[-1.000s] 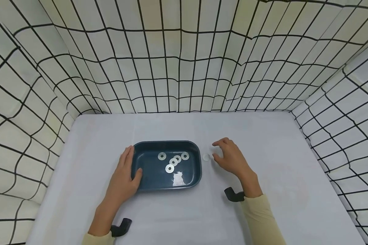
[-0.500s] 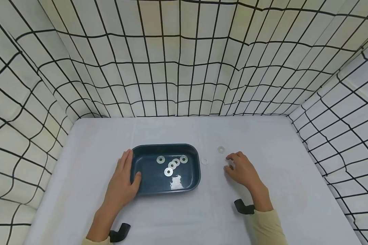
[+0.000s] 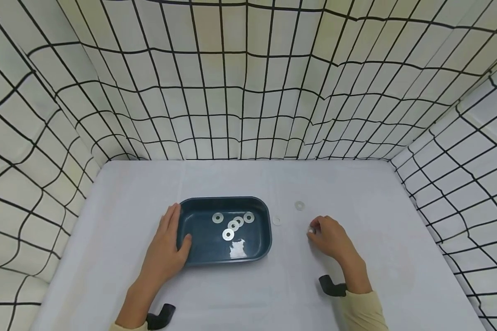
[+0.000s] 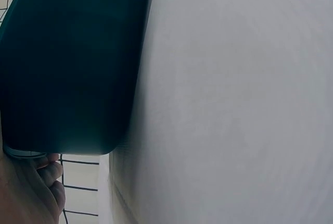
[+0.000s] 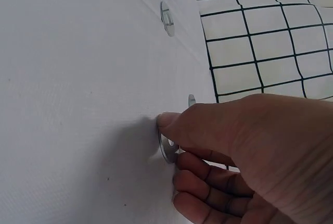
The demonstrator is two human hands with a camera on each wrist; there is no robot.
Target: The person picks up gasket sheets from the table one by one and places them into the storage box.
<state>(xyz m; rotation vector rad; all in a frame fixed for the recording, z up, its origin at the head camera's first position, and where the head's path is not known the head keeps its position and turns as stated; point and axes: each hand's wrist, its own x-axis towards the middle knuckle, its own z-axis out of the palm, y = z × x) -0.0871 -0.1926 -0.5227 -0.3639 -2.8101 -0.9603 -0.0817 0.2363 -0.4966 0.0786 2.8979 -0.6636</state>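
A dark blue rectangular tray (image 3: 203, 250) rests on the table, with several flat metal washers (image 3: 228, 234) inside, some overlapping. My left hand (image 3: 164, 246) holds its left end, fingers along the outer wall and thumb over the rim; in the left wrist view those fingers (image 4: 51, 178) show behind the tray's end. To the right of the tray, my right hand (image 3: 329, 239) pinches a washer (image 5: 167, 150) between thumb and fingers, close over the table. Two loose washers lie on the table, a near washer (image 3: 276, 220) beside the tray and a farther washer (image 3: 300, 206).
A white cloth covers the table (image 3: 248, 303). White walls with a black grid net (image 3: 242, 103) enclose the back and both sides. Each wrist carries a black mount, such as the right wrist mount (image 3: 332, 286).
My right hand has moved right and nearer to me, uncovering the farther loose washer, and its fingers have closed on another washer. My left hand stays on the tray.
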